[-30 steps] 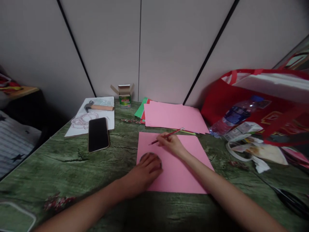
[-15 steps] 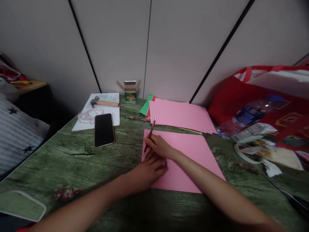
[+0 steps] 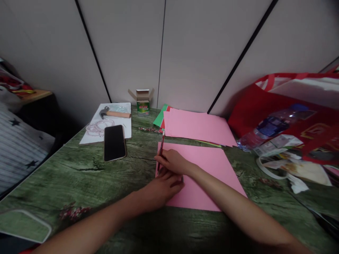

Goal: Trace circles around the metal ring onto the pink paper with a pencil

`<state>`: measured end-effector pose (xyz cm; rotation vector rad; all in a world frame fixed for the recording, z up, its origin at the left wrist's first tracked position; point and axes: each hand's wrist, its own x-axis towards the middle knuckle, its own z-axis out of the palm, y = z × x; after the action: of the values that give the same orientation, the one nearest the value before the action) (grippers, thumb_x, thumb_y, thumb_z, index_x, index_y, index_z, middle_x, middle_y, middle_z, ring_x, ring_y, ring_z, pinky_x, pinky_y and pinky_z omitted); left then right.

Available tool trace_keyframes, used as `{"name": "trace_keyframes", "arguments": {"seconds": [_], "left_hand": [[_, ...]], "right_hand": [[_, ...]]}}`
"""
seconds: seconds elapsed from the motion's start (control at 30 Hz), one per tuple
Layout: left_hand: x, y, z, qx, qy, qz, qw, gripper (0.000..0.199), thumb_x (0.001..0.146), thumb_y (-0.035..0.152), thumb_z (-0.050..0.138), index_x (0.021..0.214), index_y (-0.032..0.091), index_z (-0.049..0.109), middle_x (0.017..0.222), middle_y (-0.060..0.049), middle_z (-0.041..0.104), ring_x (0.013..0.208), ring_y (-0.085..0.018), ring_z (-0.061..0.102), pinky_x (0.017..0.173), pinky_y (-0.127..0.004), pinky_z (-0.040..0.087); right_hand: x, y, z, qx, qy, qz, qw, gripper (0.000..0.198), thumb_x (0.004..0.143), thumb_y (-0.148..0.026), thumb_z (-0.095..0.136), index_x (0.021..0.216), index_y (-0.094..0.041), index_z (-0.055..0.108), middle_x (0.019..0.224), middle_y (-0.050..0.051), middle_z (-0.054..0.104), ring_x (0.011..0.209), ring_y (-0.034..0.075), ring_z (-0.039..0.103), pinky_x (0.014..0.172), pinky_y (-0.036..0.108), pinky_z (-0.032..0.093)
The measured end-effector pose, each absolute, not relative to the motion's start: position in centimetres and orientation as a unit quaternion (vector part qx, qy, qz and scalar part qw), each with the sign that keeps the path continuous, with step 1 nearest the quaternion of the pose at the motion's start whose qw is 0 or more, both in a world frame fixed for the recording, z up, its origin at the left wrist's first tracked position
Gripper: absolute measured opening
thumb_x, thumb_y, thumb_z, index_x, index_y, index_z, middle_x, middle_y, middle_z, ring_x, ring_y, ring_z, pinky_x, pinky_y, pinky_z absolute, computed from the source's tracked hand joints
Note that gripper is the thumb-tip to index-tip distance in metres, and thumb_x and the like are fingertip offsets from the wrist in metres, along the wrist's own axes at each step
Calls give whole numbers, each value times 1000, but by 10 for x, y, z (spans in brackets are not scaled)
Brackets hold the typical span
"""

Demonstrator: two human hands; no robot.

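The green wood-look table held 1 flat pink paper sheet near its middle. The left hand pressed flat on the sheet's left side, fingers spread. Just above it, the right hand pinched a thin red pencil, its tip on the sheet's left edge.

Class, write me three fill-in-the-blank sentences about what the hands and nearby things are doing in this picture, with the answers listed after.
1. The right hand holds a red ____.
2. The left hand presses down on a sheet of ____ paper.
3. The black phone lies partly on a white board beside a ____ with a wooden handle.

Missing words: pencil; pink; hammer
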<state>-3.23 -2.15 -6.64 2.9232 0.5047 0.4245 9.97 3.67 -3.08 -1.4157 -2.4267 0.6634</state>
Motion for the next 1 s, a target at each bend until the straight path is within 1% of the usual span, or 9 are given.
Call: {"name": "trace_keyframes", "arguments": {"seconds": [0.1,0.23,0.37,0.57,0.7,0.8,0.9,1.0], "left_hand": [[-32,-21,-68,972,168,148,70,31,88,12,45,119,14,50,123,-12,50,122,-28,39,105,-46,29],[-32,-20,-71,971,159,164,67,31,87,12,46,118,15,51,121,-11,52,123,-27,37,107,-49,25],[-32,-20,-68,971,161,163,74,28,88,11,46,115,14,52,119,-11,53,121,-27,38,107,-48,25],[-32,-21,-61,969,164,161,89,27,90,13,42,115,16,52,120,-10,53,121,-26,38,107,-48,25],[-31,-20,-55,970,160,158,89,24,91,15,43,112,16,53,117,-10,54,117,-25,41,105,-46,28],[-30,-18,-50,972,156,153,83,21,92,17,43,109,16,55,116,-10,55,116,-24,43,104,-44,29],[-31,-14,-46,972,151,155,91,20,92,20,44,107,18,57,116,-9,57,116,-23,45,102,-43,32],[-33,-11,-43,969,148,160,118,21,92,26,46,109,20,58,116,-8,57,116,-22,45,101,-41,34]], "right_hand": [[103,41,-32,-499,-825,229,135,27,93,-34,47,81,-15,62,72,5,66,66,15,58,58,23,34],[110,46,-34,-532,-801,229,149,28,93,-30,46,75,-16,61,66,3,63,60,13,55,56,23,32],[120,49,-38,-550,-784,230,175,30,91,-29,46,68,-16,58,61,2,61,57,13,55,54,22,33],[142,47,-46,-555,-756,261,229,35,91,-29,42,59,-18,52,53,1,61,51,13,57,54,22,38],[158,37,-49,-563,-732,281,260,33,90,-35,41,63,-19,51,55,1,63,53,14,58,54,23,40],[170,28,-51,-563,-715,305,280,36,88,-43,42,63,-19,51,55,2,63,52,15,58,52,24,41],[178,20,-54,-554,-670,366,333,42,86,-54,43,66,-18,53,57,3,63,51,14,57,50,25,43],[182,15,-57,-533,-628,414,388,49,80,-63,46,69,-17,56,62,4,64,54,14,58,54,26,47]]}}
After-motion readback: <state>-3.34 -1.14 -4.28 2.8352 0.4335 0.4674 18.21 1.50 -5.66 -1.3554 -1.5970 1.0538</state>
